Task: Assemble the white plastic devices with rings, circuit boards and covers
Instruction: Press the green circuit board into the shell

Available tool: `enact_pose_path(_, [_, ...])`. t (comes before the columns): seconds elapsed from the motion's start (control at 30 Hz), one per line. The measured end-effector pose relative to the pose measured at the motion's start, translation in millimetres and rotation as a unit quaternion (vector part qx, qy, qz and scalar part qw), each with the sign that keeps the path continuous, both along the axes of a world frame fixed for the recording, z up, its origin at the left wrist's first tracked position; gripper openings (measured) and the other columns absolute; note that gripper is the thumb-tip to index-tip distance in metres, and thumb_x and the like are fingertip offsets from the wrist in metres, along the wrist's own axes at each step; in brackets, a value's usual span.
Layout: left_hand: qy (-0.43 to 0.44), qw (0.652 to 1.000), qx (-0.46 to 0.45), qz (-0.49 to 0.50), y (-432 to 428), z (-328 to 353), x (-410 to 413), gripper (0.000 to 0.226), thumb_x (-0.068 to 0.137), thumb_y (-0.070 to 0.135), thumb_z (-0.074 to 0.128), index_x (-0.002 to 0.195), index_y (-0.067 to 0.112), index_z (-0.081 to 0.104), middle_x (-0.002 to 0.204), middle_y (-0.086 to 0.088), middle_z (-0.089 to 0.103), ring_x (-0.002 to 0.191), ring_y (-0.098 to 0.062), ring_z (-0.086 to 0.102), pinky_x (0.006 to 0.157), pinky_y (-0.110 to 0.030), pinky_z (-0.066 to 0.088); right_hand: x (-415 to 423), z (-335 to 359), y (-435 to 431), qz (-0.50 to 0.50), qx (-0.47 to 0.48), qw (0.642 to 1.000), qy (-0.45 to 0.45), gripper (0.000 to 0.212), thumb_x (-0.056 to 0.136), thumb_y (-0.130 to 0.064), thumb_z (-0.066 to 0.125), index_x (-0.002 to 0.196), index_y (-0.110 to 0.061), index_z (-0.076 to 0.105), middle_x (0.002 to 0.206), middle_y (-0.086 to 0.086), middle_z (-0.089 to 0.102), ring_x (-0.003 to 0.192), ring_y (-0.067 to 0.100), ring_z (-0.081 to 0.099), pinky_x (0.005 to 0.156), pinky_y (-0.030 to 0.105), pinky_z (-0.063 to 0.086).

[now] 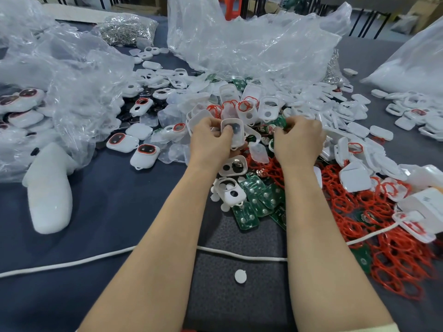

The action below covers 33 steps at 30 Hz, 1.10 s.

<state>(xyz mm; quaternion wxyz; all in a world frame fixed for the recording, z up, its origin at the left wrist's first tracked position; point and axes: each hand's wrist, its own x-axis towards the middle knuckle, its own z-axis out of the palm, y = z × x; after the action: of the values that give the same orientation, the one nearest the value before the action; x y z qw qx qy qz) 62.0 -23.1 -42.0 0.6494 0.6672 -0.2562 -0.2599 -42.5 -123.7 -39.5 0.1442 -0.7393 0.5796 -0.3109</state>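
Across the dark tabletop (115,212) your parts lie in loose heaps, and most of the containers are plastic bags. At your far left, a crumpled clear bag (72,92) holds finished devices (21,99) with red-rimmed dark windows, and a few more (145,155) sit just outside its mouth. Behind it, a smaller bag (127,27) is packed with shiny metal rings. A large clear bag (251,44) slumps at centre back (what it holds cannot be made out through the creases). Another pale bag (414,65) rises at the far right, its contents hidden. Your left hand (211,142) pinches a white shell (233,134) above the pile, thumb pressed on its face beside a round hole. Your right hand (298,142) is curled knuckles-up over the heap just beside it, fingertips tucked under, so you cannot tell what it grips, if anything. Green circuit boards (254,200) lie between your forearms, red rings (395,259) tangle to your right, and white covers (335,109) spread beyond them. A white box (424,202) at the right edge bears a small dark mark, too blurred to read. A white cord (72,262) runs across the tabletop under your arms.
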Motion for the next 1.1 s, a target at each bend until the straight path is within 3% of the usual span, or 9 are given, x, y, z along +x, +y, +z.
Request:
enact_pose_path(0.1, [0.003,1.000,0.007,-0.006,0,-1,-1,0.002,0.095,0.013,0.057,0.096,0.012,0.056,0.095,-0.009,0.065,0.088,-0.028,0.070,0.073,-0.042,0.061,2,0,3,0.004,-0.007,1.000,-0.011,0.028,0.094,-0.026,0.054,0.118,-0.016,0.063,0.125,0.014,0.053,0.121,0.034,0.042,0.096,0.040,0.037])
enact_pose_path(0.2, [0.007,1.000,0.009,-0.007,1,0,0,0.002,0.096,0.015,0.057,0.093,0.014,0.056,0.089,-0.008,0.070,0.085,-0.026,0.071,0.078,-0.045,0.059,-1,3,1,0.027,-0.028,0.993,-0.115,0.020,0.095,-0.022,0.053,0.104,-0.013,0.069,0.103,0.005,0.065,0.104,0.025,0.055,0.085,0.031,0.044])
enact_pose_path(0.3, [-0.088,0.996,0.029,-0.003,2,1,2,0.008,0.094,0.021,0.059,0.087,0.018,0.057,0.063,0.013,0.061,0.064,-0.005,0.059,0.061,-0.025,0.051,-2,10,2,0.028,-0.021,0.971,-0.236,0.017,0.094,-0.019,0.054,0.101,-0.012,0.068,0.084,-0.006,0.060,0.078,0.007,0.054,0.061,0.009,0.036])
enact_pose_path(0.37, [-0.135,0.990,0.037,-0.005,4,5,0,0.011,0.093,0.023,0.061,0.083,0.024,0.056,0.070,0.013,0.060,0.068,-0.003,0.057,0.057,-0.017,0.043,0,12,2,0.022,-0.011,0.954,-0.297,0.013,0.094,-0.018,0.055,0.100,-0.013,0.066,0.078,-0.011,0.056,0.068,0.001,0.051,0.059,0.005,0.037])
enact_pose_path(0.5, [-0.156,0.986,0.047,-0.023,7,8,0,0.019,0.091,0.021,0.063,0.077,0.029,0.053,0.072,0.010,0.056,0.065,-0.003,0.052,0.056,-0.016,0.040,4,13,5,0.030,0.032,0.919,-0.393,0.003,0.092,-0.016,0.057,0.093,-0.018,0.059,0.070,-0.011,0.051,0.066,0.005,0.048,0.066,0.021,0.044])
enact_pose_path(0.63, [-0.143,0.987,0.067,-0.040,8,8,4,0.010,0.091,0.020,0.064,0.084,0.023,0.058,0.064,0.009,0.049,0.057,-0.003,0.046,0.055,-0.017,0.038,7,14,7,0.037,0.047,0.908,-0.415,0.005,0.091,-0.015,0.058,0.090,-0.019,0.059,0.070,-0.009,0.051,0.066,0.005,0.047,0.067,0.023,0.045])
enact_pose_path(0.83, [-0.219,0.963,0.148,-0.054,11,6,3,0.010,0.088,0.018,0.068,0.086,0.016,0.058,0.075,0.003,0.057,0.081,-0.022,0.059,0.079,-0.038,0.053,10,14,9,0.045,0.056,0.902,-0.426,0.006,0.090,-0.014,0.058,0.089,-0.020,0.059,0.072,-0.009,0.051,0.067,0.007,0.048,0.070,0.025,0.047])
enact_pose_path(0.93, [-0.281,0.938,0.197,-0.055,14,6,2,0.016,0.088,0.025,0.068,0.091,0.011,0.059,0.085,-0.005,0.060,0.090,-0.027,0.061,0.080,-0.037,0.051,11,14,10,0.050,0.056,0.900,-0.430,0.007,0.091,-0.014,0.058,0.088,-0.020,0.059,0.071,-0.009,0.051,0.067,0.007,0.048,0.068,0.024,0.046])
enact_pose_path(1.1, [-0.305,0.918,0.243,-0.067,16,8,2,0.028,0.084,0.037,0.071,0.087,0.013,0.058,0.084,-0.005,0.062,0.087,-0.026,0.060,0.076,-0.038,0.051,11,15,13,0.061,0.066,0.898,-0.430,0.011,0.091,-0.014,0.058,0.085,-0.023,0.058,0.069,-0.009,0.050,0.066,0.008,0.046,0.065,0.023,0.043])
